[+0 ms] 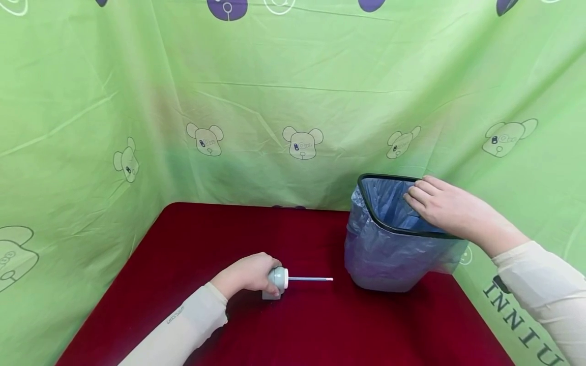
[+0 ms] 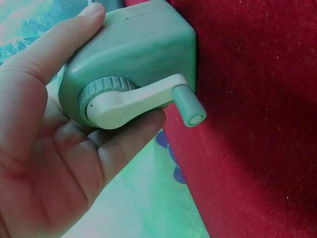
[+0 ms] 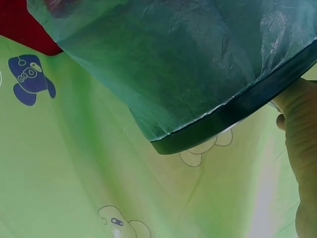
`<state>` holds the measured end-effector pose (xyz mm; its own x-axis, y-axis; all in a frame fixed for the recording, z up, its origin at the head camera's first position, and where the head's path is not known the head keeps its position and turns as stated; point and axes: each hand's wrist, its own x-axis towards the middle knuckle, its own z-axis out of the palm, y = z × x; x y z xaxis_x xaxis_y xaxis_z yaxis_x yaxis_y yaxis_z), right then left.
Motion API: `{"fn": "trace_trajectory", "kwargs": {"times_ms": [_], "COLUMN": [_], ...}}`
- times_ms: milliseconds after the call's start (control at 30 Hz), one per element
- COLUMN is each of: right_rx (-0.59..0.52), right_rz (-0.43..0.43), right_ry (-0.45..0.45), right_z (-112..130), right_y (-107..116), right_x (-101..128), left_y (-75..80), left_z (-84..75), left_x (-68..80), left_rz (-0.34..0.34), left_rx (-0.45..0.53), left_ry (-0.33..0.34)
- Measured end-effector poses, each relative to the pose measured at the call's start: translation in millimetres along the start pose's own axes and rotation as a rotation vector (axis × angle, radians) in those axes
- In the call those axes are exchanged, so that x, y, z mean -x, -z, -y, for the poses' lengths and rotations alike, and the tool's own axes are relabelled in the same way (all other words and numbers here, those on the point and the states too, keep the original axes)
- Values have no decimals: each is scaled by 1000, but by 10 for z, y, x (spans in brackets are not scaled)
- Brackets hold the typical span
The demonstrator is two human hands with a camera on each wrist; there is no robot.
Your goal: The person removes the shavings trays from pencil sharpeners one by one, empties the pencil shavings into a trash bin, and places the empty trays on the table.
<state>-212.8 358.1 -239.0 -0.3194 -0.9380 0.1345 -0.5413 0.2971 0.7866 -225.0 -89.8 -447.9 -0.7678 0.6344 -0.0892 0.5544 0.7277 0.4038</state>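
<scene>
Bin point(image 1: 389, 264) beside sharpener point(image 1: 276, 282); left hand point(image 1: 247, 274) grips sharpener, pencil point(image 1: 311, 278) between.

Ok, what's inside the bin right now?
The bin is lined with a blue bag, and the right hand's fingers reach over its far rim. The visible inside shows only liner; the bottom is hidden by the near wall.

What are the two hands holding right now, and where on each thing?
Left hand grips the sharpener by its body. Right hand holds the bin at its rim.

The right hand point(image 1: 446, 208) hides the bin point(image 1: 366, 203)'s far rim.
</scene>
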Motion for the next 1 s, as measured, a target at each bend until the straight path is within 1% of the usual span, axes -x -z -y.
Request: {"fn": "trace_trajectory", "kwargs": {"times_ms": [233, 467, 633, 1000], "right_rx": [8, 33, 56, 77], "right_rz": [17, 14, 13, 49], "right_ry": [32, 71, 103, 149], "right_z": [-9, -14, -30, -21], "right_y": [8, 2, 16, 45], "right_x": [-20, -29, -39, -46], "left_y": [-4, 4, 0, -10], "left_z": [12, 6, 16, 15], "left_x": [13, 11, 8, 11], "left_rz": [5, 0, -4, -2], "left_rx": [7, 6, 7, 1], "left_ry": [5, -13, -13, -9]}}
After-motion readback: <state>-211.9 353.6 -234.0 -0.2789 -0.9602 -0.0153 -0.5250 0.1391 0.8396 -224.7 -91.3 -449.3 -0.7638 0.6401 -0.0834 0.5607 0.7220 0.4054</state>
